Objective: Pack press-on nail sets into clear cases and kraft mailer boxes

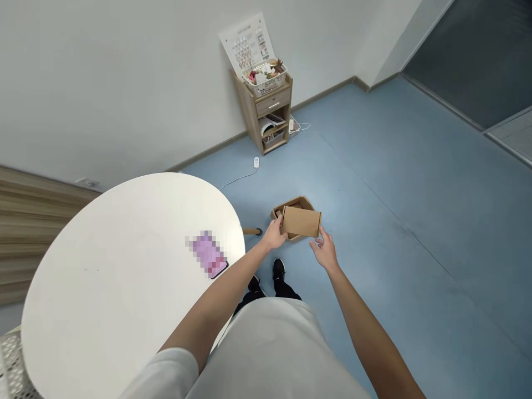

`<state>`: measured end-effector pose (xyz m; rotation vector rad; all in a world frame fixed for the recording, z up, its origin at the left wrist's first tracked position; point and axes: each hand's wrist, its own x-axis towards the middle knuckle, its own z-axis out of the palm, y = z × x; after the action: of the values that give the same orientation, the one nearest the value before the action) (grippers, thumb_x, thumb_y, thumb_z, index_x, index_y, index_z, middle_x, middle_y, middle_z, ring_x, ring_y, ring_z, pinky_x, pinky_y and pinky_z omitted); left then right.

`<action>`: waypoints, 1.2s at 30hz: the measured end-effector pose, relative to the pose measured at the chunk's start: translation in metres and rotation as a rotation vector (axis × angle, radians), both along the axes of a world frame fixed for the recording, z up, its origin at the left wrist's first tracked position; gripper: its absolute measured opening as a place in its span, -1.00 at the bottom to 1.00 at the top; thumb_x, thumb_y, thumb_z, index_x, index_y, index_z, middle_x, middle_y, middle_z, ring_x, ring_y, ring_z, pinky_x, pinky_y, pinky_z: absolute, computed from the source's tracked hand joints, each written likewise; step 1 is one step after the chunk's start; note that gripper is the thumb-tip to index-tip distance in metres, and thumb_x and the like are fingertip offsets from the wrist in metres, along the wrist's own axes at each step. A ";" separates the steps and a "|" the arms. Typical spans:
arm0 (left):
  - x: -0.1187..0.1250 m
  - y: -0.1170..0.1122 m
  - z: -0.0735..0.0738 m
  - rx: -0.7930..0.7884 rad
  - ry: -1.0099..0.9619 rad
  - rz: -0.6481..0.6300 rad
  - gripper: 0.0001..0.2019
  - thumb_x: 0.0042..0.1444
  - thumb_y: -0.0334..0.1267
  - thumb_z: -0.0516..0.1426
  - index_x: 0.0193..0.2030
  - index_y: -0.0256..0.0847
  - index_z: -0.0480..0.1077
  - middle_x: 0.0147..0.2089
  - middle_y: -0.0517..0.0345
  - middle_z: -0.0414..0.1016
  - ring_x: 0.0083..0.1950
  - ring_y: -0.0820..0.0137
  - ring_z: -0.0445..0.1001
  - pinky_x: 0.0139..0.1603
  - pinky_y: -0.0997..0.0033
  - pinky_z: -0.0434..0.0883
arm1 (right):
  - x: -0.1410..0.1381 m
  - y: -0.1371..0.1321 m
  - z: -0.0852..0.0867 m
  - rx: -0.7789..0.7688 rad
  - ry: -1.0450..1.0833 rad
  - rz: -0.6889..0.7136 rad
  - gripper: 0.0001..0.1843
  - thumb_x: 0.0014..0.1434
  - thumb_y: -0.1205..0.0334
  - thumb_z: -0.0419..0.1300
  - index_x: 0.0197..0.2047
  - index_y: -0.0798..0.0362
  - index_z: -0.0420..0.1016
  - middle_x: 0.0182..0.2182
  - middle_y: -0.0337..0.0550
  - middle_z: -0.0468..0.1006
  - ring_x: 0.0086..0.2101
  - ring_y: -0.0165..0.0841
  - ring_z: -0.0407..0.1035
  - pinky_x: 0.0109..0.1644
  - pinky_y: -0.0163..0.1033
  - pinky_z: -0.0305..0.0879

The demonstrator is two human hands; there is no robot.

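Note:
A small brown cardboard box (301, 221), flat and closed, is held out in front of me above the floor. My left hand (275, 234) grips its left end, the thumb near the lower left corner. At the box's lower right corner is my right hand (325, 249), its fingers apart and the fingertips close to the edge; whether they touch it is hard to see. Below the held box, a larger open cardboard box (306, 203) sits on the floor, partly covered by it, with some brown pieces showing inside.
To my left stands a round white table (137, 233) bearing a phone (210, 257), blurred out. A wooden cabinet (253, 116) by the wall carries a white basket (268, 86) of mixed items and a printed board (249, 44). A cable with a white power strip (256, 162) lies on the blue floor (399, 249).

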<state>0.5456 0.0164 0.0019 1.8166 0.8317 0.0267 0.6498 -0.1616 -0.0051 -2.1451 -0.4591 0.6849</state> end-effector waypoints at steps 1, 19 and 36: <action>0.000 0.000 0.000 -0.001 -0.005 -0.005 -0.20 -0.16 -0.35 0.17 0.23 -0.28 -0.11 0.16 -0.16 0.07 0.11 0.17 0.19 0.08 0.25 0.19 | -0.001 -0.001 -0.002 0.012 0.007 0.000 -0.30 -0.05 0.12 0.08 0.18 0.05 0.02 0.04 0.05 0.17 -0.19 -0.32 0.34 -0.17 -0.21 0.30; -0.208 -0.028 0.073 0.055 -0.036 0.318 -0.59 0.03 -0.18 0.03 0.04 -0.21 0.21 -0.09 0.02 0.38 -0.24 0.41 0.42 -0.18 0.35 0.35 | -0.125 0.073 0.045 0.244 0.193 0.516 -0.56 -0.02 0.00 0.07 -0.13 0.11 0.37 -0.28 0.01 0.49 -0.32 -0.28 0.37 -0.27 -0.19 0.31; -0.598 -0.154 0.090 0.014 0.119 1.143 -0.51 -0.08 -0.02 0.08 0.02 -0.15 0.26 -0.07 -0.02 0.39 -0.21 0.26 0.41 -0.26 0.32 0.33 | -0.504 0.127 0.074 0.092 0.317 1.539 -0.59 -0.02 0.03 0.07 -0.08 -0.02 0.30 -0.31 -0.16 0.44 -0.49 -0.42 0.32 -0.40 -0.25 0.29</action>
<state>-0.0526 -0.1374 0.0921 1.1428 1.8461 0.6538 0.1463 -0.0349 0.0692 -1.1971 -1.9156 1.6814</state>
